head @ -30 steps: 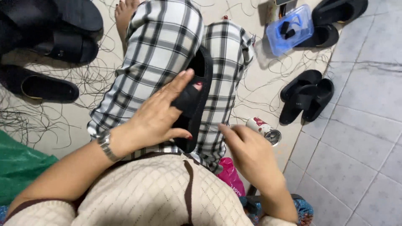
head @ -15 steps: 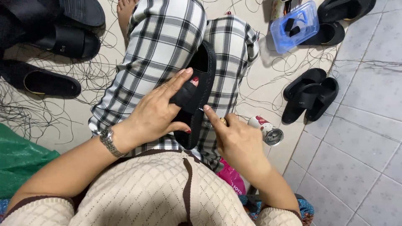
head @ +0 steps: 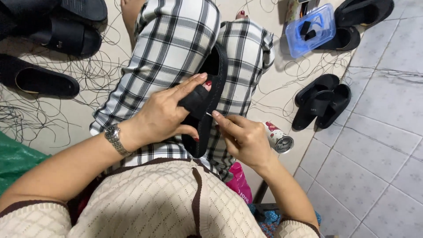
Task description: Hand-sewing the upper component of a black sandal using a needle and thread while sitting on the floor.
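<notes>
On my lap, my left hand (head: 161, 117) keeps the black slide sandal (head: 207, 103) clamped by its strap. My right hand (head: 244, 139) has moved in from the side, fingertips pinched on a needle (head: 208, 114) at the strap edge, so stitching's on.

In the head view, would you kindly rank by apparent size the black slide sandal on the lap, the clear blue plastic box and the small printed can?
1. Black slide sandal, nearest the camera
2. Clear blue plastic box
3. Small printed can
</notes>
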